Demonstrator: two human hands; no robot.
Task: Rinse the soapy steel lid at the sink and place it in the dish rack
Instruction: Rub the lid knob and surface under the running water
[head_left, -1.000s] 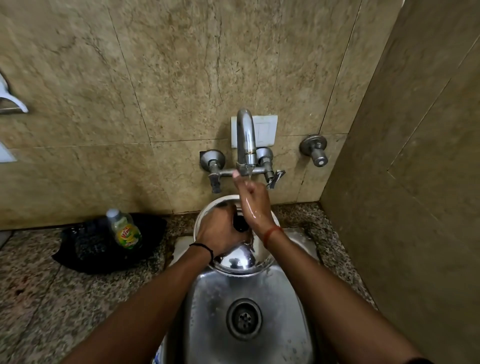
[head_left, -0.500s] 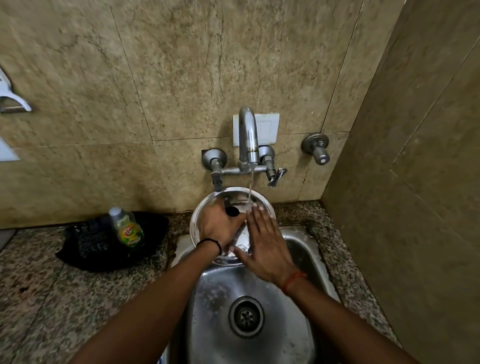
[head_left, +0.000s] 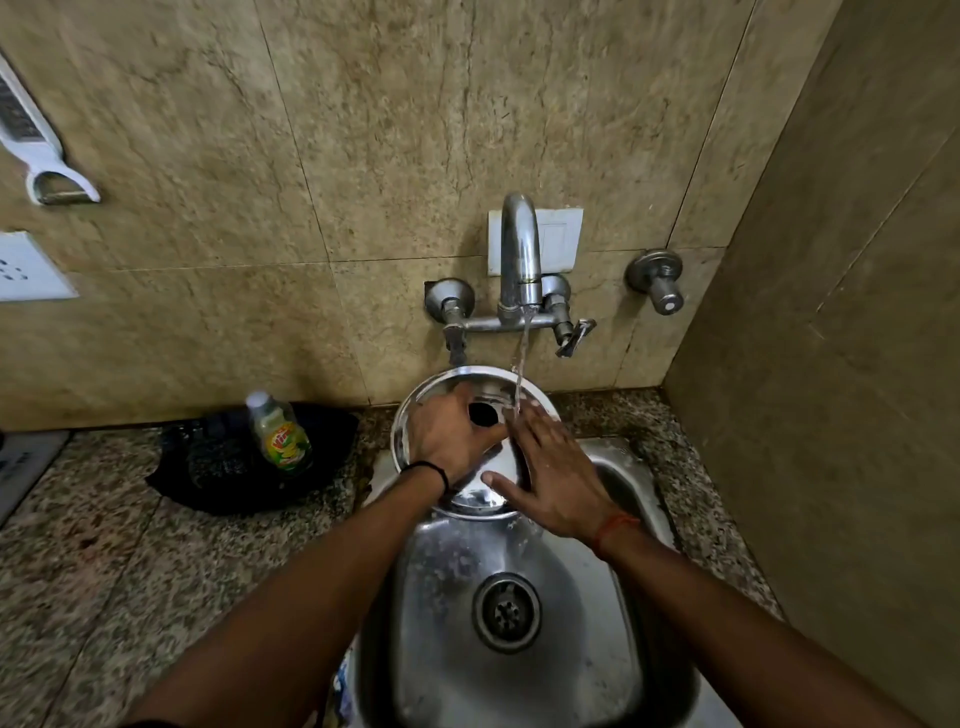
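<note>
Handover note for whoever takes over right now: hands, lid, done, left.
Left hand: grip on the steel lid near its black knob, holding it tilted over the sink.
Right hand: open, flat on the lid's face, fingers under the water stream.
Tap: running onto the lid.
Done: rinse under way.
Left: finish rinsing, then rack the lid; no dish rack in view.

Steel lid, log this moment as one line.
steel lid: under running tap | left hand: holding lid | right hand: flat, rubbing | sink: below
</note>
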